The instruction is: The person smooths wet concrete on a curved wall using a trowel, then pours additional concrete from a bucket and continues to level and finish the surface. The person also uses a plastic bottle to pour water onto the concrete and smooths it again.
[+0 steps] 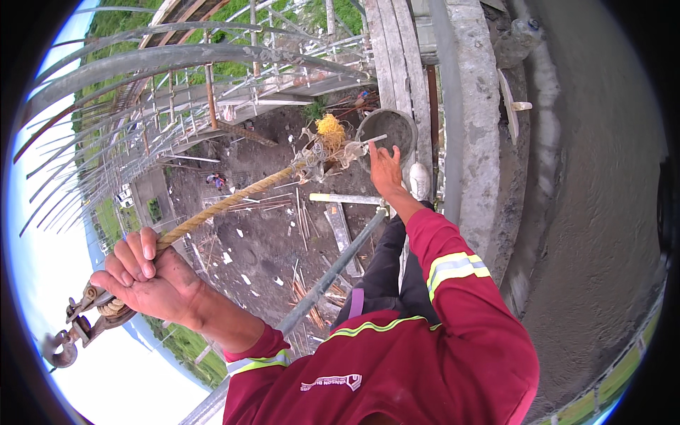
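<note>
My left hand (156, 280) is closed round a thick tan rope (234, 202), just beside a metal pulley block (106, 308) with a hook. The rope slopes away to a knotted bundle of yellow strands (330, 133) and pale plastic strips. Next to that bundle, a round dark bucket (405, 131) of grey material sits by the planks. My right hand (386, 172) reaches to the bucket's near side, its fingers apart. One fingertip is at a short pale rod (375, 139) above the rim; whether it grips the rod is hard to see.
Beneath me, a long drop ends at dark ground with scattered boards. A scaffold pipe (333, 273) slants past my legs. Wooden planks (400, 57) and a concrete ledge (478, 120) run alongside wet grey concrete (602, 212). Bent steel bars (177, 57) jut out at upper left.
</note>
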{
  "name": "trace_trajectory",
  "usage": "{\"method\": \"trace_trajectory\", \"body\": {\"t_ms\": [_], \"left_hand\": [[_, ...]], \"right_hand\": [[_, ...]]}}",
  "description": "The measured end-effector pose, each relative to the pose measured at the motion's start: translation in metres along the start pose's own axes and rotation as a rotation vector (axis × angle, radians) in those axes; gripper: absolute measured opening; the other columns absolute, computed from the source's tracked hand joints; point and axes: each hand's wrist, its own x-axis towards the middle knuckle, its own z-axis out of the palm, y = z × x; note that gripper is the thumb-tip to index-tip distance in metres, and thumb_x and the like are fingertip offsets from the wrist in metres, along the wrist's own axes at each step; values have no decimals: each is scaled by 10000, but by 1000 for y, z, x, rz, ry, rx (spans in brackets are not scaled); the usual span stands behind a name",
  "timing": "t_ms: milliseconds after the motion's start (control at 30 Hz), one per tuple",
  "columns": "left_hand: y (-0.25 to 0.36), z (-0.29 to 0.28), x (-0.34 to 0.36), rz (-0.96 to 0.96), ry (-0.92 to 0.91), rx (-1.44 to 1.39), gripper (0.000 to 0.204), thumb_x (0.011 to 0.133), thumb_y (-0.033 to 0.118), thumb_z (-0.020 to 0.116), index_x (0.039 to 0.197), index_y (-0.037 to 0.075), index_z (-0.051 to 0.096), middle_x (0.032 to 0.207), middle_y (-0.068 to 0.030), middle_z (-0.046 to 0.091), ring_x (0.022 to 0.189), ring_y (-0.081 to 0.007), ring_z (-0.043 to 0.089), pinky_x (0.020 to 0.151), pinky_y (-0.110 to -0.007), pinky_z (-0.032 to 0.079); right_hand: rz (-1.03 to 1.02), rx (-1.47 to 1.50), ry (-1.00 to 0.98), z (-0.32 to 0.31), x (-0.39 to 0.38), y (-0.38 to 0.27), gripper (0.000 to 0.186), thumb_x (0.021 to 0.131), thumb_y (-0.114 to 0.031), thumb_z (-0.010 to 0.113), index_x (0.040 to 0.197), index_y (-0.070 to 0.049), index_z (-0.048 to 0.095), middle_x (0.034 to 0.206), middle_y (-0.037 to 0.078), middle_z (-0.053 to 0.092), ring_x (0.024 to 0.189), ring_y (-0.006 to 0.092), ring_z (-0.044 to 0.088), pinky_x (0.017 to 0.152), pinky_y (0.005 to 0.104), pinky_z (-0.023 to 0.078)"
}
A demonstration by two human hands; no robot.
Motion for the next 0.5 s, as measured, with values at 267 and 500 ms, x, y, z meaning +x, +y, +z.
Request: {"method": "trace_trajectory", "body": {"t_ms": [267,500], "left_hand": [[4,8,18,118,-72,95,560,1107,467,317,644,154,363,554,21,280,486,-96,278,465,-244,271],[-40,-15,16,256,248,500,533,1088,523,349,693,169,298,589,24,237,510,-102,241,480,-247,249]], "right_hand": [[132,92,-200,24,26,-23,630,940,-93,556,1538,-69,358,1280,138,657,1256,285,545,1107,551,327],[-27,675,139,-103,-23,-13,427,898,-171,657,1304,-59,588,1367,154,569,1348,323,464,1098,526,368]]}}
